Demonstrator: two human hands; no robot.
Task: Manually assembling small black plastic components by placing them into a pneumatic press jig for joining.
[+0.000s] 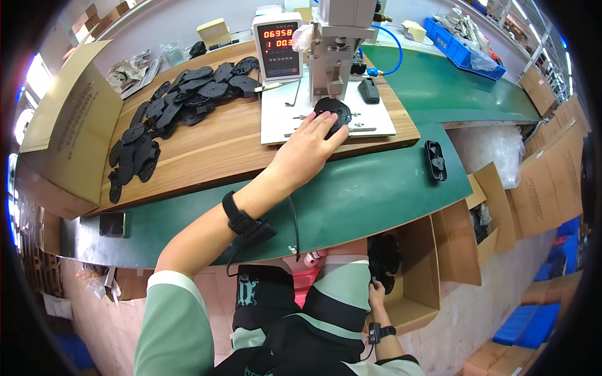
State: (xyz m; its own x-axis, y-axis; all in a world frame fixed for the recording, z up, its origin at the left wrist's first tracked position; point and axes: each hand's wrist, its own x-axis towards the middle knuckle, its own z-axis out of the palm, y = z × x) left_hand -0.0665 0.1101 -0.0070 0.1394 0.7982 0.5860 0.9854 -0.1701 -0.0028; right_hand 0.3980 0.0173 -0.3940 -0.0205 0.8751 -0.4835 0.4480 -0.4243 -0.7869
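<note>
I saw my left hand (311, 143) spread flat on the black disc (333, 113) mid-frame, while my right hand (376, 293) gripped a black part (384, 258) low right.

Black round plastic part (333, 113) lies flat on the white press plate (276, 125) under the fingers

Two hands are in view: the left hand (308, 145) far out on the press plate, the right hand (376, 294) near, low at a box. One black round part (334, 111) lies under the press (335, 53), one black part (435, 160) lies alone on the green belt (376, 194) at right, and a heap of roughly two dozen black parts (169, 113) covers the wooden board (213, 153) at far left. One counter display (277, 45) stands by the press. One phone (113, 224) lies at near left. One blue bin (461, 47) sits at far right.
</note>
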